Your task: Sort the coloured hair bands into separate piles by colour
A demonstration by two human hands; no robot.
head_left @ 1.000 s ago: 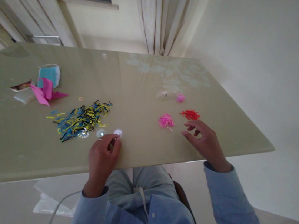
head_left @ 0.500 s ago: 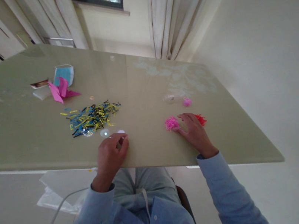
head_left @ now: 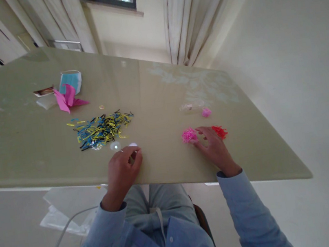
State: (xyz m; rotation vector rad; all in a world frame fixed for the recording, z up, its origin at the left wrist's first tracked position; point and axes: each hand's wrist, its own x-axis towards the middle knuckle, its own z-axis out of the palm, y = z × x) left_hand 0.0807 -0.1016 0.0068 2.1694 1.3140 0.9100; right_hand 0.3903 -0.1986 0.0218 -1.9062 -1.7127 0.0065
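Note:
My left hand [head_left: 123,169] rests at the table's front, thumb and forefinger pressed together beside a small white disc [head_left: 133,145]; anything between the fingertips is too small to make out. To the right, my right hand [head_left: 215,149] has its thumb and fingers apart at the right edge of a pink pile of strands [head_left: 189,135]. Just beyond that hand lies a red pile [head_left: 220,132]. A pile of blue, yellow and black pieces [head_left: 103,128] is spread out behind my left hand, with a clear round disc [head_left: 115,146] at its front.
A clear bottle-like item [head_left: 192,106] and a pink ball [head_left: 206,112] lie behind the pink pile. At the back left are a blue mask [head_left: 70,83], a folded pink paper [head_left: 69,99] and a small card [head_left: 44,91]. The table's front edge runs below both hands.
My right hand has shifted slightly down, its fingers a little away from the red pile, of which more shows. My left hand has hardly moved.

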